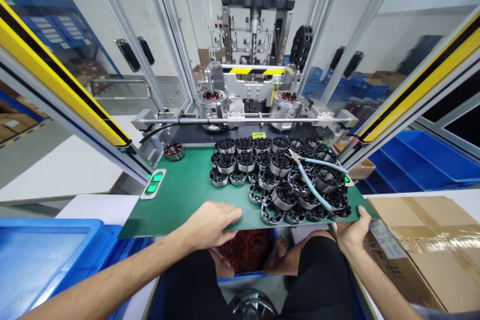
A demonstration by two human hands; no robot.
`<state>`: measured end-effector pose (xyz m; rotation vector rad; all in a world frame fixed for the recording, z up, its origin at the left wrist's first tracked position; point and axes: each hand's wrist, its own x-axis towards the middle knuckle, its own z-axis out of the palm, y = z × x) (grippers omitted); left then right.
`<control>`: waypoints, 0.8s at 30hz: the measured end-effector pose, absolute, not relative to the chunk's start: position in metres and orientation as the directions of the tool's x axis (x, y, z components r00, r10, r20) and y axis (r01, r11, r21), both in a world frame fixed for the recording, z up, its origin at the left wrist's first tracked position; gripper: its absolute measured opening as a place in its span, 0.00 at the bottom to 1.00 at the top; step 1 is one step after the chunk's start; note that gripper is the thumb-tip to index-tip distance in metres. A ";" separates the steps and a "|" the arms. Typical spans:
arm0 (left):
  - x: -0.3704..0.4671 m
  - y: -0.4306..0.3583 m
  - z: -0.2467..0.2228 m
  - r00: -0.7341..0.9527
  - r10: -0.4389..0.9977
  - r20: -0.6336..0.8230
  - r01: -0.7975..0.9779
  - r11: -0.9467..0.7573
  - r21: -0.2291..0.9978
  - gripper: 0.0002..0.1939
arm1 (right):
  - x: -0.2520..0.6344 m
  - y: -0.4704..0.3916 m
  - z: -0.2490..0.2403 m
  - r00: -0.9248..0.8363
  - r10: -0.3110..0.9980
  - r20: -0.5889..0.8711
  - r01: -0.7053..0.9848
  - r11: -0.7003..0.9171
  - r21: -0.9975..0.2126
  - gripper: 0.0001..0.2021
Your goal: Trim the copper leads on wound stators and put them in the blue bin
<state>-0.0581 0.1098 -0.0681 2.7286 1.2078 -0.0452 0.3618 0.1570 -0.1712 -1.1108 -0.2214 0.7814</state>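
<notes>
My left hand [212, 224] rests on the front edge of the green work surface [176, 200], palm down and fingers loosely apart, holding nothing. At the surface's right front corner is my right hand [354, 230], its thumb on top of the edge and its other fingers hidden below. Black-and-silver ring-shaped cores [272, 211] are stacked in rows between and beyond my hands. Pliers with light blue handles [313, 185] lie open on top of the stack. One core with copper windings [174, 151] sits alone at the back left.
A machine with two round fixtures [213, 105] [287, 105] stands behind the surface. Green-lit buttons [153, 184] are at the left. Blue trays [48, 255] lie left, a cardboard box [427, 250] right, and a bin of copper-coloured pieces [247, 252] below.
</notes>
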 end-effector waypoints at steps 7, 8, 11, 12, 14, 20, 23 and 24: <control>-0.058 0.110 -0.069 0.671 0.736 -0.091 0.741 -0.660 0.122 0.15 | 0.361 0.157 -0.171 0.722 0.662 -0.201 -0.445 0.224 -0.867 0.24; -0.058 0.110 -0.069 0.670 0.737 -0.091 0.742 -0.659 0.121 0.16 | 0.361 0.157 -0.171 0.725 0.660 -0.195 -0.440 0.227 -0.869 0.24; -0.057 0.110 -0.069 0.669 0.738 -0.089 0.743 -0.659 0.120 0.16 | 0.363 0.158 -0.173 0.723 0.664 -0.191 -0.438 0.226 -0.870 0.23; -0.057 0.110 -0.069 0.669 0.737 -0.090 0.742 -0.659 0.121 0.16 | 0.363 0.158 -0.173 0.720 0.665 -0.196 -0.442 0.222 -0.869 0.23; -0.057 0.110 -0.069 0.670 0.737 -0.089 0.742 -0.659 0.123 0.16 | 0.363 0.158 -0.173 0.718 0.664 -0.209 -0.451 0.215 -0.866 0.23; -0.057 0.109 -0.068 0.666 0.739 -0.101 0.745 -0.655 0.123 0.15 | 0.363 0.157 -0.175 0.721 0.664 -0.199 -0.455 0.238 -0.858 0.23; -0.057 0.110 -0.067 0.666 0.738 -0.106 0.746 -0.655 0.120 0.15 | 0.363 0.158 -0.176 0.719 0.666 -0.198 -0.458 0.240 -0.856 0.23; -0.057 0.110 -0.068 0.665 0.739 -0.106 0.746 -0.655 0.119 0.15 | 0.363 0.158 -0.176 0.719 0.665 -0.202 -0.460 0.238 -0.855 0.23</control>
